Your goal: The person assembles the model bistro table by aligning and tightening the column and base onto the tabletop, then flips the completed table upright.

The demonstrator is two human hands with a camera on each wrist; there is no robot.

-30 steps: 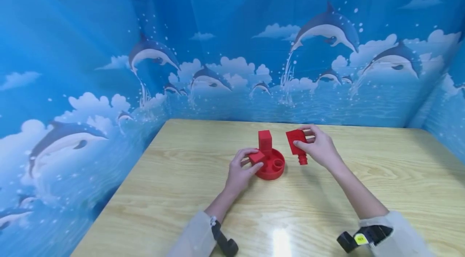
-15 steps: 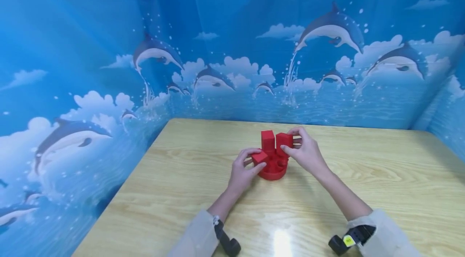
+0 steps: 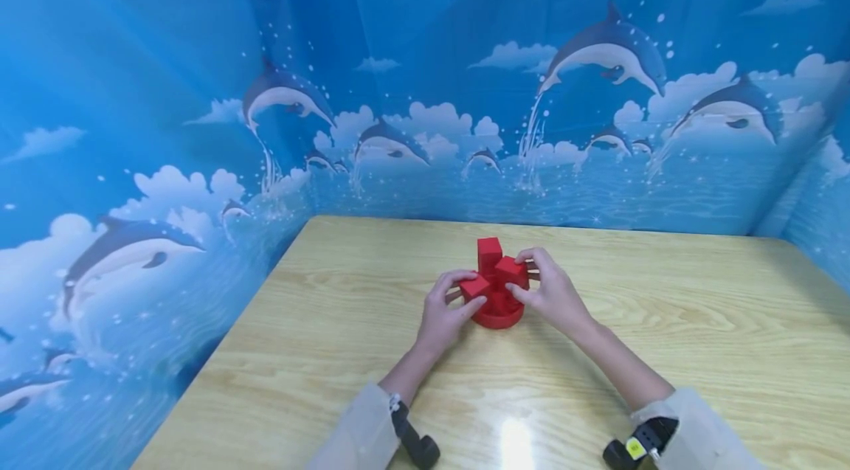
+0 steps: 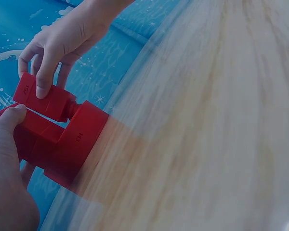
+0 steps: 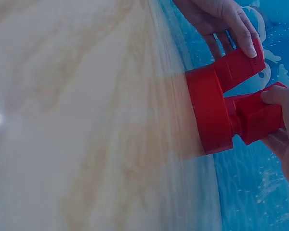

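Note:
A round red base (image 3: 498, 320) with holes stands on the table. My left hand (image 3: 443, 315) grips a red square-headed block (image 3: 474, 286) seated on the base's left side. Between the thumb and fingers of my right hand (image 3: 553, 294) is another red block (image 3: 510, 270), at the base's right side. In the right wrist view, the narrow neck of this right-hand block (image 5: 261, 118) meets the base (image 5: 209, 113), with part of the neck still showing. Behind both, a third red block (image 3: 489, 254) stands upright on the base, untouched.
The light wood table (image 3: 358, 271) reaches back to a blue curtain (image 3: 425, 182) printed with dolphins. Black wrist cameras, such as the left one (image 3: 415, 437), are strapped over both sleeves.
My right hand has carried its block left from beside the base onto the base's right side, then lower. The left hand keeps its grip on the left block.

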